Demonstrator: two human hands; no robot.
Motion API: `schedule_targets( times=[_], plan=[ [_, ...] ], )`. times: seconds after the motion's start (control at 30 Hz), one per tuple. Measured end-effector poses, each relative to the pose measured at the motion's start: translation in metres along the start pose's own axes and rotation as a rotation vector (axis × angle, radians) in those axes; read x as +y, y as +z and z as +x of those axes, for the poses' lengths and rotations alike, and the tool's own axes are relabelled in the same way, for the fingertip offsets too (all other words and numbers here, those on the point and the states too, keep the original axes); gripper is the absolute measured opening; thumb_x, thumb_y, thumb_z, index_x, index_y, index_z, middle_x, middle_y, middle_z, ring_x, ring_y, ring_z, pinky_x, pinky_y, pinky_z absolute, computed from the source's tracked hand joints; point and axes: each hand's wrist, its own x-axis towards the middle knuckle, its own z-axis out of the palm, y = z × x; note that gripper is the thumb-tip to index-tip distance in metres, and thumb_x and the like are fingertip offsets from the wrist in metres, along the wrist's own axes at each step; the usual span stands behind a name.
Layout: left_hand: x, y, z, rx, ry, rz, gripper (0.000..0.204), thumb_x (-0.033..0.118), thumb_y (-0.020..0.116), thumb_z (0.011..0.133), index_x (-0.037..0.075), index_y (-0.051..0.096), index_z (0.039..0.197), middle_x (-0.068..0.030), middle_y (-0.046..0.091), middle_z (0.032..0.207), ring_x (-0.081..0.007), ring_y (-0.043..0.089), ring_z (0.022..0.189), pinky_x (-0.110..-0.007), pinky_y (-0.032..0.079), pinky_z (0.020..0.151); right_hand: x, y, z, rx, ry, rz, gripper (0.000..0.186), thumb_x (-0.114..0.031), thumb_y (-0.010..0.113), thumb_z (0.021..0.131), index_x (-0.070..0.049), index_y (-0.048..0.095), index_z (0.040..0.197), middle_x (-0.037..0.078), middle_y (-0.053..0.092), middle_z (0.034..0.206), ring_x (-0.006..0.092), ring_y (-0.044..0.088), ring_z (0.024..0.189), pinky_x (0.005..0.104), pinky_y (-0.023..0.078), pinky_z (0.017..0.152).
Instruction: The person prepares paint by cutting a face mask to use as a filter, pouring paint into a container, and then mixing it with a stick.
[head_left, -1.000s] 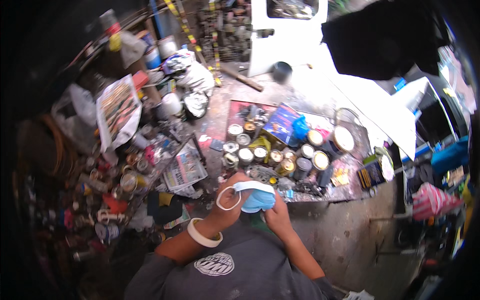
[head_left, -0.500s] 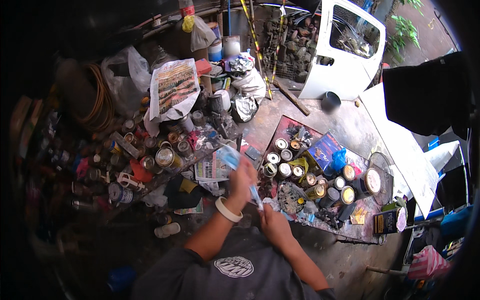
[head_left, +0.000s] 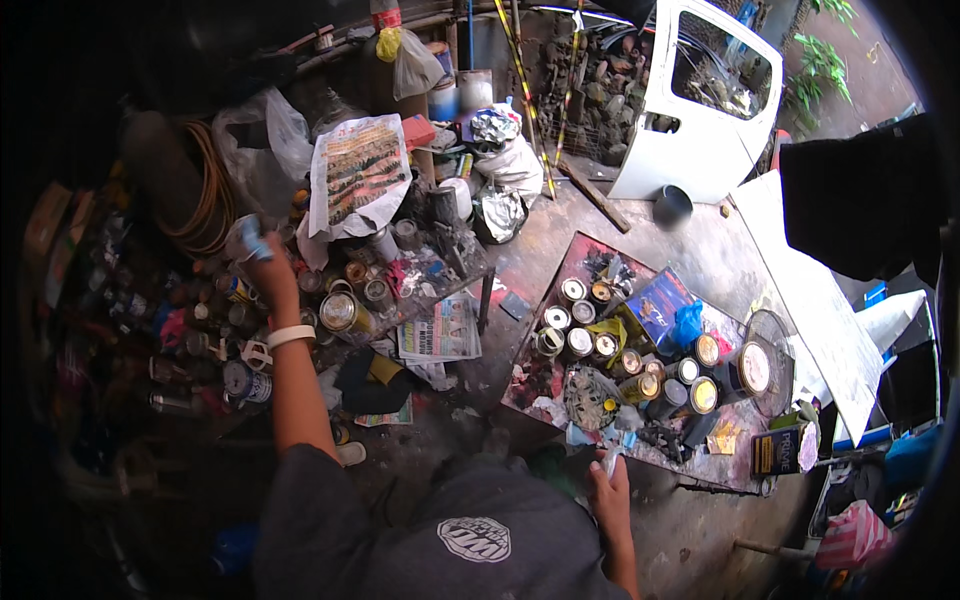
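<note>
Mask (head_left: 255, 243) gripped by left fingers (head_left: 270, 266), long axis slanting up-left, right fingers (head_left: 619, 479) clasping upright pale item (head_left: 610, 459)

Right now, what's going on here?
A person's left hand is stretched out over a jumble of cans and jars, holding a light blue and white piece. The right hand, at the near edge of a low table crowded with paint cans, grips a small pale item, too small to identify. A white vehicle door stands beyond.
</note>
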Motion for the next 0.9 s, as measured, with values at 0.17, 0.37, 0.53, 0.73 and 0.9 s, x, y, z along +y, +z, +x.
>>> schedule_targets(
  times=[0.17, 0.37, 0.53, 0.73, 0.9],
  plan=[
    [0.059, 0.060, -0.122, -0.259, 0.116, 0.050, 0.103, 0.039, 0.085, 0.084, 0.008, 0.027, 0.163, -0.0256, 0.024, 0.166, -0.0471, 0.019, 0.153, -0.058, 0.023, 0.123, -0.002, -0.008, 0.011, 0.042, 0.080, 0.519, 0.033, -0.030, 0.055, 0.108, -0.011, 0.054, 0.135, 0.004, 0.064, 0.102, 0.0141, 0.060, 0.077, 0.0303, 0.049, 0.064],
    [0.278, -0.040, -0.328, -1.511, 0.495, -0.987, 0.026, 0.008, 0.068, 0.095, 0.004, 0.067, 0.121, -0.0089, 0.063, 0.117, -0.0164, 0.062, 0.099, -0.030, 0.053, 0.078, -0.001, -0.032, 0.021, 0.111, -0.018, 1.061, 0.043, -0.043, 0.046, 0.110, -0.008, 0.055, 0.133, 0.011, 0.068, 0.119, 0.0266, 0.068, 0.104, 0.0469, 0.057, 0.090],
    [0.330, -0.070, -0.407, -2.183, 0.129, -0.927, 0.021, 0.021, 0.065, 0.104, 0.003, 0.065, 0.116, -0.0030, 0.065, 0.105, -0.0101, 0.062, 0.095, -0.026, 0.051, 0.079, 0.004, -0.045, -0.007, 0.318, -0.169, 1.082, 0.034, -0.030, 0.048, 0.109, -0.005, 0.054, 0.132, 0.014, 0.067, 0.122, 0.0279, 0.067, 0.109, 0.0465, 0.054, 0.095],
    [0.353, -0.101, -0.430, -2.519, 0.112, -0.799, 0.018, 0.020, 0.069, 0.101, 0.004, 0.065, 0.107, 0.0005, 0.065, 0.091, -0.0066, 0.059, 0.080, -0.024, 0.050, 0.071, 0.033, -0.068, -0.034, 0.630, -0.354, 1.082, 0.032, -0.010, 0.053, 0.105, -0.003, 0.051, 0.136, 0.012, 0.065, 0.120, 0.0242, 0.066, 0.107, 0.0421, 0.054, 0.095],
    [0.377, -0.106, -0.454, -2.329, 0.152, -0.972, 0.014, 0.017, 0.070, 0.100, 0.003, 0.066, 0.103, 0.0002, 0.067, 0.090, -0.0047, 0.058, 0.079, -0.022, 0.046, 0.070, 0.061, -0.099, -0.071, 0.872, -0.247, 0.867, 0.042, -0.004, 0.059, 0.102, -0.001, 0.048, 0.143, 0.008, 0.063, 0.118, 0.0177, 0.063, 0.106, 0.0357, 0.054, 0.087]
  ],
)
